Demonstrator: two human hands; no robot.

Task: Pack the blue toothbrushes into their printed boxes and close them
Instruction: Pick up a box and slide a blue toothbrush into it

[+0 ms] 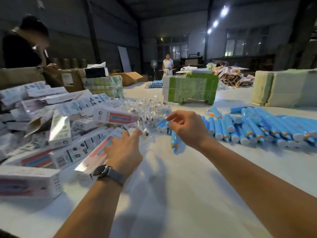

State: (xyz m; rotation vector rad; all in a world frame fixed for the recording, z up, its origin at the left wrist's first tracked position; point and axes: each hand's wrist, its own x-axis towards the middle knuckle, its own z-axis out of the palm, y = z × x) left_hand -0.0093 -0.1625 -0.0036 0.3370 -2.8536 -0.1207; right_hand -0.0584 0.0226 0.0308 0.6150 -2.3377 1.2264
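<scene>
The left hand (122, 152), a dark watch (103, 170) on its wrist, reaches forward at centre frame over the white worktop (171, 194). Its thumb and forefinger pinch a small clear plastic packet (145, 133) at the near edge of a heap of clear packets (147, 110); the rest of the fingers lie fairly straight. Just under and left of this hand lies one printed box (96, 155) with a pink and blue panel, part of a loose pile of printed boxes (51, 121) filling the left side of the frame.

The right hand (187, 127), right of centre, has its fingers curled, and a blue toothbrush (174, 143) hangs steeply down from under its palm, the lower tip just above the worktop. It seems to be gripped between thumb and fingers, though the hand hides the contact.

To the right, rows of blue toothbrushes (257, 129) lie side by side on the worktop, running to the right edge of the frame.

Further back at upper centre stands a green and white bundle of cartons (190, 90), with a pale wrapped stack (284, 88) at upper right. A person in dark clothing (20, 48) stands at upper left, and another person (167, 66) is far back near the centre.
</scene>
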